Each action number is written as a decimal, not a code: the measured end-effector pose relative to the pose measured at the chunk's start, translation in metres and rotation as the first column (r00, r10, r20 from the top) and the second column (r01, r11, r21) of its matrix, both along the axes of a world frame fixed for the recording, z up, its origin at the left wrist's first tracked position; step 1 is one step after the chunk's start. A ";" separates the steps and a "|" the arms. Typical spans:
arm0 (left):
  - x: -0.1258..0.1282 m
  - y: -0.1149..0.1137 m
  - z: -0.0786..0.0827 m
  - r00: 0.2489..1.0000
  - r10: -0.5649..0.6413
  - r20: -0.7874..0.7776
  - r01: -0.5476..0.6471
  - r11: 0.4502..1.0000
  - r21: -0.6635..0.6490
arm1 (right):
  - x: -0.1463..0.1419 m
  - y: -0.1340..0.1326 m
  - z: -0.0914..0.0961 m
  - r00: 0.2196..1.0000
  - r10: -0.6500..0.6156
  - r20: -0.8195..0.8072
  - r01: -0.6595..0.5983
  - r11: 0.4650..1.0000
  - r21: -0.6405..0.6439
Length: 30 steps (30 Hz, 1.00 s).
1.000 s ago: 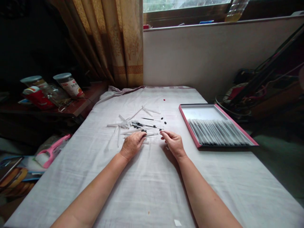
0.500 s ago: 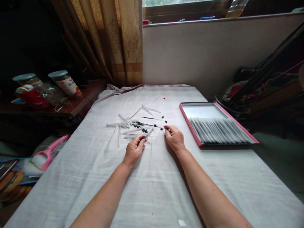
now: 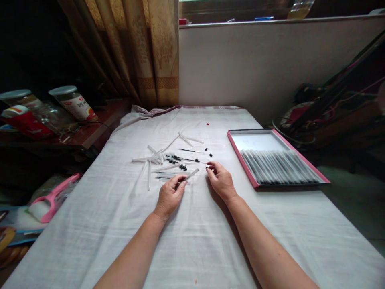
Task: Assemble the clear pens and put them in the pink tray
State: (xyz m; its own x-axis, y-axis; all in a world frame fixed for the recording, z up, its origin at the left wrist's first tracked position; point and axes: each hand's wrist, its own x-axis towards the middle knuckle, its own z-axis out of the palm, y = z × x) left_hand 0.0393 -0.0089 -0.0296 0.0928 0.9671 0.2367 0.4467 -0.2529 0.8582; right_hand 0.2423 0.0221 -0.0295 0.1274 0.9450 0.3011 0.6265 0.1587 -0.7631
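Note:
My left hand (image 3: 170, 194) is closed on a clear pen barrel (image 3: 191, 174) that sticks out up and to the right from its fingers. My right hand (image 3: 220, 180) pinches a small black piece (image 3: 207, 167) at its fingertips, a short way from the barrel's free end. Just beyond both hands lies a scatter of clear barrels (image 3: 156, 160), thin black refills (image 3: 183, 158) and small black caps (image 3: 182, 167) on the white cloth (image 3: 192, 241).
A pink-edged tray (image 3: 240, 158) with a row of several finished pens (image 3: 278, 166) lies at the right. A tiny red piece (image 3: 207, 124) sits farther back. Jars (image 3: 73, 103) stand on a wooden shelf at the left, a pink lint roller (image 3: 51, 196) below them.
My left hand has lifted a clear barrel from the pile and drawn it back toward me. My right hand has picked a small black piece off the cloth.

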 end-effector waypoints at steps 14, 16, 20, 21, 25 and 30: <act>0.001 -0.004 0.007 0.986 -0.068 -0.151 0.085 0.991 0.103 | -0.017 -0.024 0.017 0.661 -0.033 -0.750 -0.177 0.964 -0.199; 0.001 -0.004 0.007 0.984 -0.073 -0.162 0.089 0.991 0.098 | -0.018 -0.025 0.016 0.671 -0.005 -0.742 -0.194 0.964 -0.182; 0.001 -0.004 0.007 0.982 -0.077 -0.171 0.094 0.991 0.099 | -0.014 -0.026 0.011 0.729 0.071 -0.681 -0.227 0.964 -0.142; 0.001 -0.004 0.007 0.982 -0.081 -0.172 0.100 0.989 0.107 | -0.011 -0.026 0.011 0.755 0.096 -0.648 -0.237 0.962 -0.133; -0.001 -0.005 0.007 0.971 -0.137 -0.196 0.168 0.974 0.150 | 0.005 -0.029 0.013 0.882 0.205 -0.424 -0.282 0.951 -0.125; -0.004 -0.005 0.010 0.950 -0.155 -0.271 0.211 0.958 0.192 | 0.010 -0.030 0.018 0.948 0.287 -0.135 -0.306 0.940 -0.150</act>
State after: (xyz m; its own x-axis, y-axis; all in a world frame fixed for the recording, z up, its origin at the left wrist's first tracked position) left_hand 0.0355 -0.0141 -0.0194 0.3466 0.8559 0.3838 0.5681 -0.5171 0.6402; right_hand 0.2525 -0.0082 -0.0119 -0.1433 0.9803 0.1362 0.4812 0.1893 -0.8559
